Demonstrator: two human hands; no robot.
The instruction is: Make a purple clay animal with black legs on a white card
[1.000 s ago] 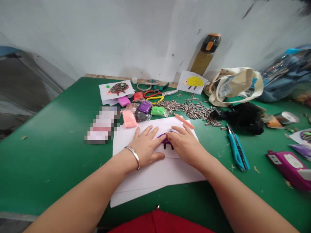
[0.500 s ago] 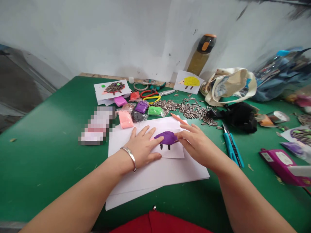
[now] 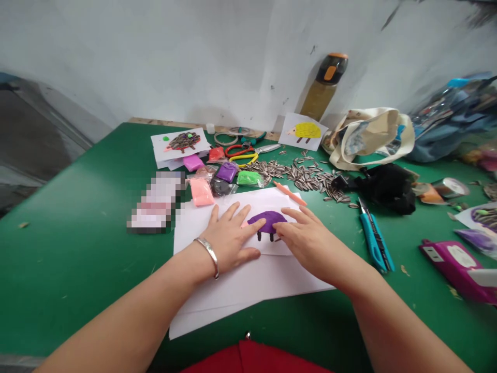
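Note:
A purple clay animal body point(image 3: 266, 221) with two black legs lies on a small white card, on top of larger white sheets point(image 3: 217, 295). My left hand point(image 3: 233, 238) rests flat with its fingers spread, its index fingertip on the purple clay's left part. The fingers of my right hand point(image 3: 303, 228) are apart, and its index fingertip touches the right end of the clay. Neither hand grips anything. Beyond my right hand, an orange stick-like tool point(image 3: 289, 193) lies on the sheets.
Clay packets point(image 3: 202, 191), sunflower seeds point(image 3: 306, 177), scissors and pliers lie behind the sheets. A blurred phone-like object point(image 3: 157, 199) is left; a teal cutter point(image 3: 376, 238) and magenta device point(image 3: 454, 267) are right. A bottle point(image 3: 322, 88) stands by the wall.
My right index fingertip has moved from the clay's right edge a little left and down, onto its lower right part. My left hand stays in place; the view has shifted slightly.

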